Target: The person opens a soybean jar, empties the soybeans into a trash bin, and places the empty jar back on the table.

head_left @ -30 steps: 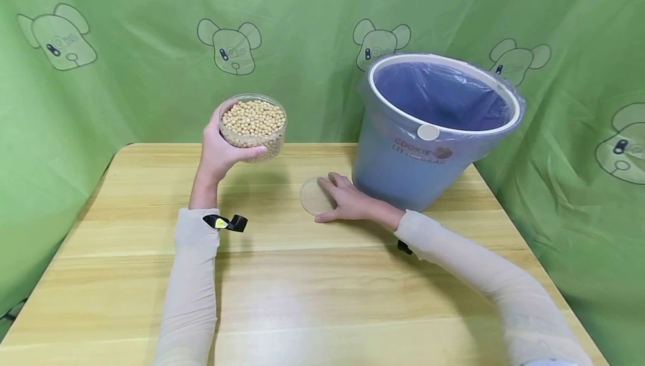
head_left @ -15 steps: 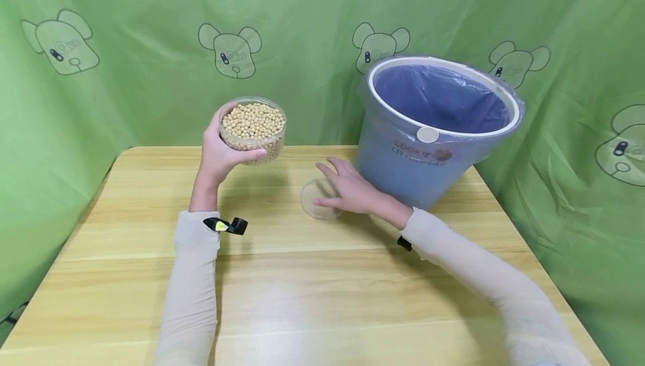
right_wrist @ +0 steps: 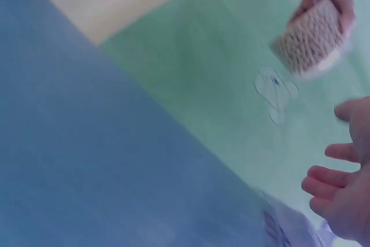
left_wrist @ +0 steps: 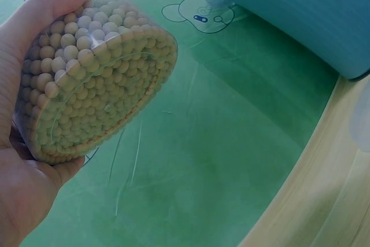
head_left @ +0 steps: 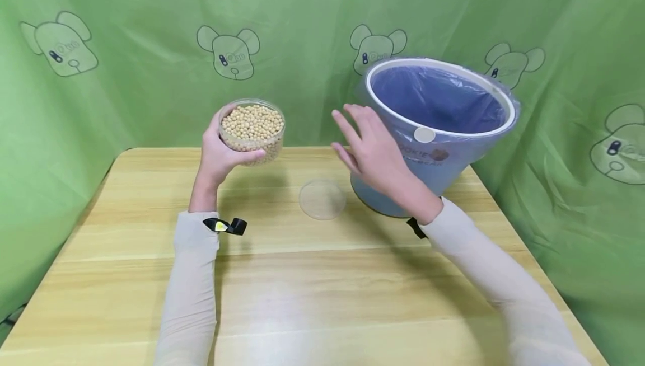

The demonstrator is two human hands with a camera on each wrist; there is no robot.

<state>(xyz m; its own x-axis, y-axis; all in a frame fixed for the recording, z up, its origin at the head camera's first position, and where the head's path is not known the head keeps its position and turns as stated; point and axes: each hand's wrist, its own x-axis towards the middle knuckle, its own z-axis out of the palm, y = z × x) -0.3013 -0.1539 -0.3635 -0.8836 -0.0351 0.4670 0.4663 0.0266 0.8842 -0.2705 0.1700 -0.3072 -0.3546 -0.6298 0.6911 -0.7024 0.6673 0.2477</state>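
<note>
My left hand [head_left: 218, 145] grips a clear round tub [head_left: 272, 148] above the table, its thumb across the near side. Soybeans [head_left: 253, 121] fill the tub nearly to the rim; in the left wrist view they show through its clear base [left_wrist: 107, 93]. My right hand [head_left: 375, 148] is raised in the air with its fingers spread, holding nothing. It hovers in front of the left side of a blue bin [head_left: 418, 181]. Below it, a clear round lid [head_left: 322, 200] lies flat on the table.
The bin stands at the back right of the wooden table [head_left: 282, 293], with a white rim [head_left: 466, 67] and a translucent bag liner [head_left: 433, 94] inside. A green curtain [head_left: 297, 30] with mouse drawings hangs behind and at both sides.
My right hand has let go of the lid and risen up and to the right, beside the bin. The lid stays on the table, and my left hand keeps the tub almost still.
</note>
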